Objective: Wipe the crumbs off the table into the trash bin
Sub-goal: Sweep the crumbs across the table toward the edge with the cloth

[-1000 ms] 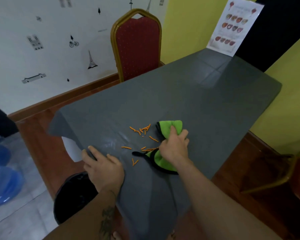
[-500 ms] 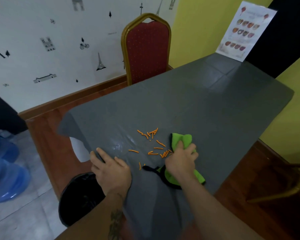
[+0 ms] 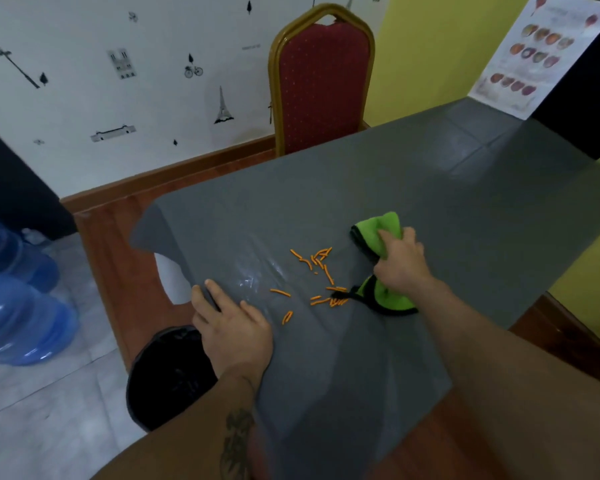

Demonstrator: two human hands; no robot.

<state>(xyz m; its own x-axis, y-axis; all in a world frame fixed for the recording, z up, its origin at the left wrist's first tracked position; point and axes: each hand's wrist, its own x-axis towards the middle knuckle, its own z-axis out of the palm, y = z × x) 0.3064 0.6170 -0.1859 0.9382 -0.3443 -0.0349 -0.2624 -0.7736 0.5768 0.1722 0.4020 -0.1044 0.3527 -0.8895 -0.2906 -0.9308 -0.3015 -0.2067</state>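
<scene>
1. The trash bin point(image 3: 168, 375) sits on the floor below the table's near-left edge, partly hidden under the left forearm.
2. The left hand point(image 3: 234, 327) lies flat on the grey table cover point(image 3: 430, 209), fingers spread and holding nothing, pinning the sheet.
3. The orange crumbs point(image 3: 317, 282) are scattered between the hands, the nearest ones touching the cloth's black hem.
4. The right hand point(image 3: 400, 263) has its fingers curled, clutching the green cloth point(image 3: 381, 230).
5. Risks: a fast sweep could scatter crumbs past the bin's mouth onto the floor; the loose cover could wrinkle and trap some.
</scene>
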